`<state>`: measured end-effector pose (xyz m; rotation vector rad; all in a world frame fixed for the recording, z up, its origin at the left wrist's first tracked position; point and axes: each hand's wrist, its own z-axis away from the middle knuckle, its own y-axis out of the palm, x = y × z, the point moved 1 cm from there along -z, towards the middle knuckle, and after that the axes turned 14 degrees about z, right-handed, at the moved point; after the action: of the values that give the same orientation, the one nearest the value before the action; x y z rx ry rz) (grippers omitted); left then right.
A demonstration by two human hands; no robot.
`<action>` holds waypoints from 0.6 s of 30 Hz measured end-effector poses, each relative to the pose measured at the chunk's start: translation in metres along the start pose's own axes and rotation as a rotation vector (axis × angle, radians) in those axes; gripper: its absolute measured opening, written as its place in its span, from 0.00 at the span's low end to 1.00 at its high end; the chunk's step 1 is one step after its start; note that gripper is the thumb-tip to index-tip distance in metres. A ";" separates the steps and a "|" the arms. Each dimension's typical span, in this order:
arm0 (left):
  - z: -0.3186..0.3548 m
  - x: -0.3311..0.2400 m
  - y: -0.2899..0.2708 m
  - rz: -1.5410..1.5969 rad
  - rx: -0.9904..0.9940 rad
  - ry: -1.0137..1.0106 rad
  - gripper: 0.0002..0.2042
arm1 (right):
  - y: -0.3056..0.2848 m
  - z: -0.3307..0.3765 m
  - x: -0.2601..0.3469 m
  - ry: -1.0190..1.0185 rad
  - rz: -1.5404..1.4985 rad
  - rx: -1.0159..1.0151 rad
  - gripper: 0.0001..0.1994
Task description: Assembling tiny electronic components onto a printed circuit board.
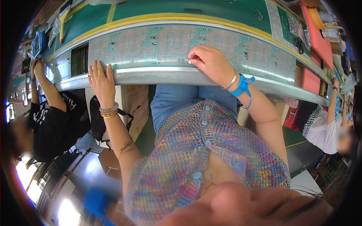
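A long green printed circuit board panel [175, 41] lies along the conveyor in front of me, with a few small upright components on it. My left hand [101, 81] rests with its fingers stretched out over the near metal rail [151, 76], fingertips at the panel's left end. Over the near middle of the panel, my right hand [211, 62] is closed in a pinch. Whatever its fingertips hold, if anything, is too small to make out. A blue wrist strap [242, 86] is around my right wrist.
Beyond a yellow strip [177, 16] is a green work surface with a dark row of parts [193, 10] and scattered small pieces [258, 15]. A yellow-handled brush [63, 22] is at the far left, pink foam [316, 37] at right. Co-workers sit on both sides.
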<state>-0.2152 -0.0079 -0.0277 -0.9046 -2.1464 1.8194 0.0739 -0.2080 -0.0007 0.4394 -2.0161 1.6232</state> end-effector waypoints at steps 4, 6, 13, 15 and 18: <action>-0.001 -0.002 -0.001 -0.012 0.004 -0.001 0.26 | 0.006 -0.001 -0.001 -0.078 0.020 -0.027 0.02; -0.001 -0.002 0.000 0.005 -0.002 0.004 0.26 | 0.007 -0.001 -0.002 -0.103 0.019 -0.030 0.03; -0.001 -0.005 -0.001 0.007 0.008 0.009 0.26 | 0.005 0.000 -0.003 -0.164 0.045 0.005 0.04; 0.000 -0.007 -0.001 0.009 0.011 0.029 0.26 | -0.008 -0.004 -0.007 -0.096 0.023 0.024 0.05; 0.004 -0.022 -0.002 0.038 0.026 0.055 0.25 | -0.039 -0.022 -0.033 0.097 -0.035 -0.087 0.06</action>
<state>-0.2005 -0.0233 -0.0214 -0.9844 -2.0821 1.8139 0.1267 -0.1976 0.0152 0.3547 -1.9873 1.5004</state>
